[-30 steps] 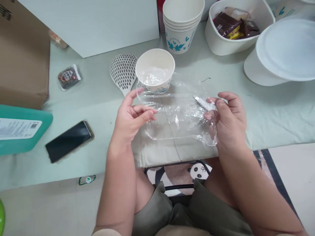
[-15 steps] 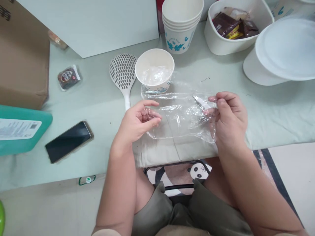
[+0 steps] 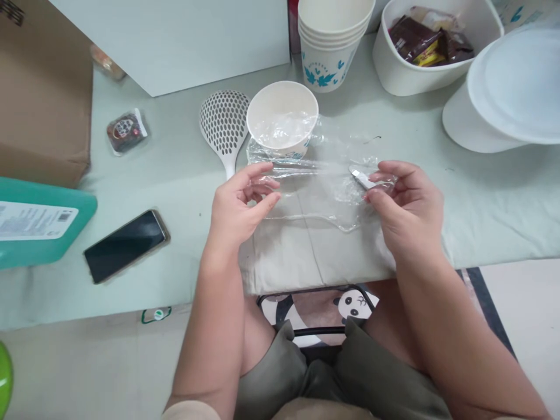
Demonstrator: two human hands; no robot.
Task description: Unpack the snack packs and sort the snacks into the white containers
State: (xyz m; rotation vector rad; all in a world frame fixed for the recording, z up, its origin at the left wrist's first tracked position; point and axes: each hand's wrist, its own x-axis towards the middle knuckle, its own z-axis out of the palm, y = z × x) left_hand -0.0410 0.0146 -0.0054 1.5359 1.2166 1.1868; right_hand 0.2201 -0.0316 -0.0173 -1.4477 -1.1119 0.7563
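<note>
A crumpled clear plastic bag (image 3: 308,201) lies on the cloth between my hands, its upper part against a white paper cup (image 3: 282,116) with more clear film in its mouth. At the bag's left edge is my left hand (image 3: 242,201), thumb and fingers curved but apart, holding nothing. My right hand (image 3: 409,204) pinches a small white utility knife (image 3: 361,178) between thumb and fingers, the tip pointing up and left over the bag. Part of its handle is hidden by the fingers. Left of the cup, a white slotted skimmer (image 3: 224,125) rests on the cloth.
Stacked paper cups (image 3: 333,52) stand behind, beside a white tub (image 3: 396,76) of wrapped snacks and a lidded white container (image 3: 475,111). To the left are a phone (image 3: 126,245), a small wrapped snack (image 3: 126,133), a green package (image 3: 52,248) and a cardboard box (image 3: 44,105).
The bag's near edge has shifted away from me, toward the cup. My left hand has moved slightly up with its fingers still apart. The knife stays in my right hand.
</note>
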